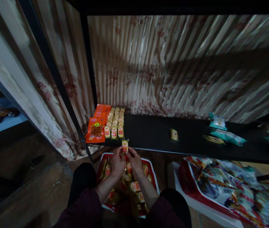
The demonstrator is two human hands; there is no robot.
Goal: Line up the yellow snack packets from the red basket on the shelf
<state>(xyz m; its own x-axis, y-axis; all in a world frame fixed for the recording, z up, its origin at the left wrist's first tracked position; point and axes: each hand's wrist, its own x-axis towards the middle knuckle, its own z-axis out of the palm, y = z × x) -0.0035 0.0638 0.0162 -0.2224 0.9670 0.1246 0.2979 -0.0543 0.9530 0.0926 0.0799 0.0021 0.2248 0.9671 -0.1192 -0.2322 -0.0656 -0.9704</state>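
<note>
Between the fingertips of my left hand (118,164) and my right hand (135,161) is a small yellow snack packet (125,145) with a red and white label, held upright at the shelf's front edge. Both hands are closed on it. Beneath them stands a red basket with a white rim (155,175), filled with similar yellow packets (135,186). Just beyond, rows of the same packets (114,131) stand on the black shelf (146,129). Orange snack bags (96,131) are lined up along their left side.
One yellow packet (174,135) lies alone mid-shelf. Teal bags (228,136) lie farther right. A second red basket (186,179) with larger snack bags stands at lower right. A black shelf post (58,82) rises at left, and a striped curtain (148,63) hangs behind.
</note>
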